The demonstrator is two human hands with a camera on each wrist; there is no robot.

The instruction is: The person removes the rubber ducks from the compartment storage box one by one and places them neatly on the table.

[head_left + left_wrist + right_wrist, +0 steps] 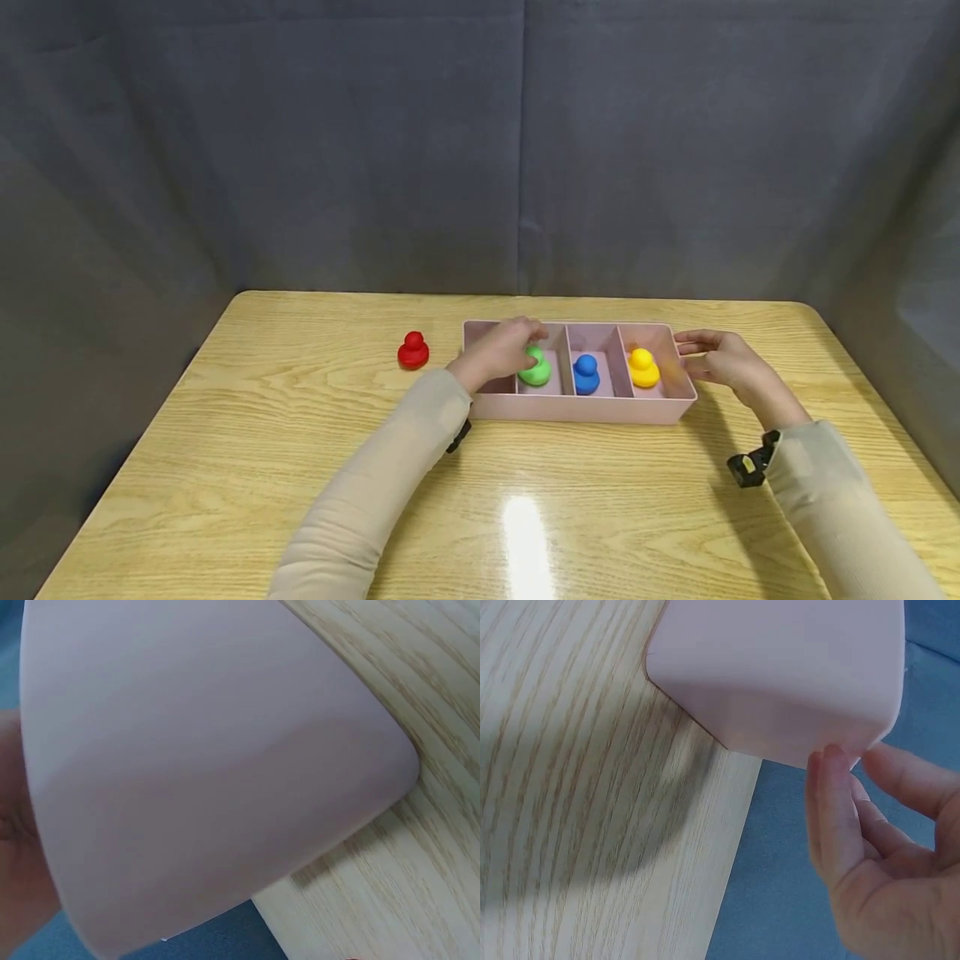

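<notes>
Backdrop: grey cloth (480, 142) hangs behind the tray and around the sides.
Tabletop: light wood-grain tabletop (300, 467) carries the tray, which sits toward the far edge, right of centre.
Tray: a pink tray (577, 408) with compartments set side by side, long side facing the person; its pale wall fills the left wrist view (210, 765) and its corner shows in the right wrist view (780, 675).
Left hand: the left hand (498, 354) reaches into the left part of the tray, its grip closed around the green duck.
Right hand: the right hand (723, 360) is at the tray's right end, just outside the wall; the fingers (832, 802) are straight and relaxed, one tip at the tray's corner, the grip open and holding nothing.
Green duck: the green duck (537, 371) stands in the tray, left of the blue one, partly covered by the left hand.
Blue duck: the blue duck (586, 372) stands upright in the tray's middle compartment.
Yellow duck: the yellow duck (643, 367) stands in the tray's right-end compartment.
Red duck: the red duck (413, 351) stands on the tabletop, left of the tray and apart from it.
</notes>
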